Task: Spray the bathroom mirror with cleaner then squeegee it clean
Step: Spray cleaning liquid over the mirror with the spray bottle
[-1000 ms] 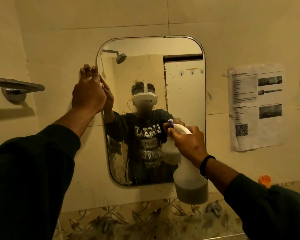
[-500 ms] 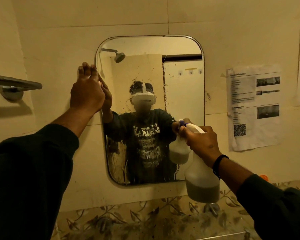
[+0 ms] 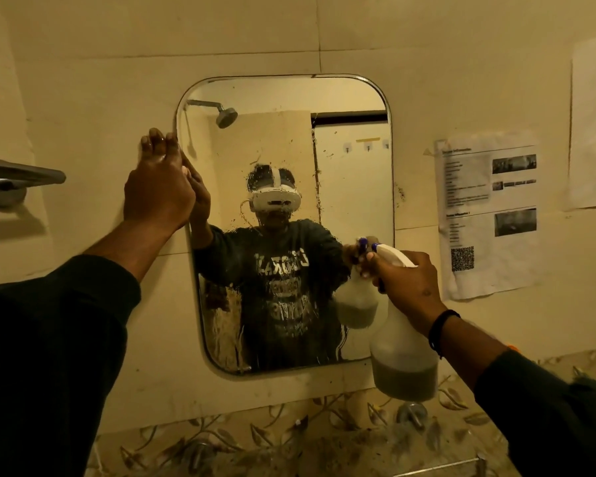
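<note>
Right hand closed around neck of spray bottle, nozzle facing wet mirror, left hand flat, fingers extended, holding nothing, pressed on mirror's left edge.

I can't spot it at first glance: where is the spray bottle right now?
The spray bottle is in the right hand, low on the right of the head view, in front of the mirror's lower right corner.

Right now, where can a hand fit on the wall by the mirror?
Bare tile lies above the mirror, and between its right edge and the paper. Left is crowded: the left hand presses the mirror's edge near the rail. Lower right, the right hand holds the bottle.
</note>
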`<state>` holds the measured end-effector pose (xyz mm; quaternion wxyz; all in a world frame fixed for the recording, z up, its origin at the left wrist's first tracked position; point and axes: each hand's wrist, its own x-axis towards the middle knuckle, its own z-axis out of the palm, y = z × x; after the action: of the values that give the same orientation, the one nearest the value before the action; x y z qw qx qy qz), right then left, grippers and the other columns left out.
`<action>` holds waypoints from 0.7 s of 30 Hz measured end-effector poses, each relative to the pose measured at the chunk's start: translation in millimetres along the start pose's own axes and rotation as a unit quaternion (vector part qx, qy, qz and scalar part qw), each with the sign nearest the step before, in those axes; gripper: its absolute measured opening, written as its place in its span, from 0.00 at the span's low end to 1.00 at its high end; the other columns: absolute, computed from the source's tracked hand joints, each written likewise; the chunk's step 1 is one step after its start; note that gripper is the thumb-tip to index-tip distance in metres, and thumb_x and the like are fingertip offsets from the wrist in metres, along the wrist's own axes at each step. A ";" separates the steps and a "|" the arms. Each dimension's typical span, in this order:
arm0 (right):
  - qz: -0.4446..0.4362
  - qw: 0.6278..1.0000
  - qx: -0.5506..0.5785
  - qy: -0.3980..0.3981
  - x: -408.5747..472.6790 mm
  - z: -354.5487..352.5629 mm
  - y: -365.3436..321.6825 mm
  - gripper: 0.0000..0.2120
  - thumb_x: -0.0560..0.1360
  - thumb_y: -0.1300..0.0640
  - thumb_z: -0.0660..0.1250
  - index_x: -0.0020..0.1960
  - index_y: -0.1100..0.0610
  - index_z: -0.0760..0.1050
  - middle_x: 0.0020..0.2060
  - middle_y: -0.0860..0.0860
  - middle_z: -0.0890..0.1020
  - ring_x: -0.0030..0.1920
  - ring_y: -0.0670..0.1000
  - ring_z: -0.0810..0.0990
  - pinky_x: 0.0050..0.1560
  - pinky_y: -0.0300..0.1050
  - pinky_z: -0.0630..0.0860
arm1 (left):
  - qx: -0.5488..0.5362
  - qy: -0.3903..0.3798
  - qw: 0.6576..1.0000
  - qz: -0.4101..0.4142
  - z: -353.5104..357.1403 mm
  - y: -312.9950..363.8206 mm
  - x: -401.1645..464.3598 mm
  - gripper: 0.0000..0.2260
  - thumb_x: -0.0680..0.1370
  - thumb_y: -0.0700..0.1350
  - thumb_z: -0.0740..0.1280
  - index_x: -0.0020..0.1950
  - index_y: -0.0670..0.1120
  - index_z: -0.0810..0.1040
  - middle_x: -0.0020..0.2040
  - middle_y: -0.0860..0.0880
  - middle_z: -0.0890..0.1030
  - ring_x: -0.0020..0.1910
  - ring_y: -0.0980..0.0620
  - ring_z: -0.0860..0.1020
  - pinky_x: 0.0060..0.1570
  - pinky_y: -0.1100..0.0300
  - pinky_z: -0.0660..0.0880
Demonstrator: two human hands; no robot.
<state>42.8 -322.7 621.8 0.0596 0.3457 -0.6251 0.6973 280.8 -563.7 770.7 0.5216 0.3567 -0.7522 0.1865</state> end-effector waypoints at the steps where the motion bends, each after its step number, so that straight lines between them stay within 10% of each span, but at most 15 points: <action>1: -0.009 1.000 0.003 -0.006 -0.6 -1.9 -1.2 0.14 0.77 0.54 0.69 0.56 0.62 0.80 0.39 0.54 0.84 0.37 0.49 0.82 0.38 0.40 0.80 | 0.000 0.002 1.000 0.001 -0.1 0.0 -0.3 0.22 0.86 0.42 0.55 0.81 0.41 0.61 0.80 0.37 0.61 0.81 0.37 0.57 0.74 0.39 0.64; 7: -0.019 0.999 -0.039 0.012 -2.0 -8.7 0.8 0.09 0.77 0.51 0.68 0.47 0.57 0.79 0.41 0.60 0.83 0.43 0.60 0.83 0.47 0.61 0.82 | 0.003 -0.003 1.000 0.005 -1.5 -0.1 -0.6 0.23 0.86 0.42 0.55 0.81 0.41 0.60 0.80 0.36 0.60 0.81 0.37 0.57 0.74 0.39 0.64; 21: -0.068 0.996 -0.045 0.034 -10.3 -18.4 10.3 0.07 0.78 0.53 0.67 0.43 0.52 0.79 0.36 0.58 0.83 0.39 0.60 0.83 0.43 0.62 0.82 | 0.006 -0.003 1.000 0.004 -1.0 -1.4 -0.3 0.23 0.86 0.41 0.56 0.81 0.40 0.61 0.79 0.33 0.61 0.78 0.33 0.61 0.71 0.37 0.66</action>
<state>37.8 -304.5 607.9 0.1435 0.3610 -0.6281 0.6742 282.5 -564.0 770.7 0.5167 0.3574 -0.7540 0.1916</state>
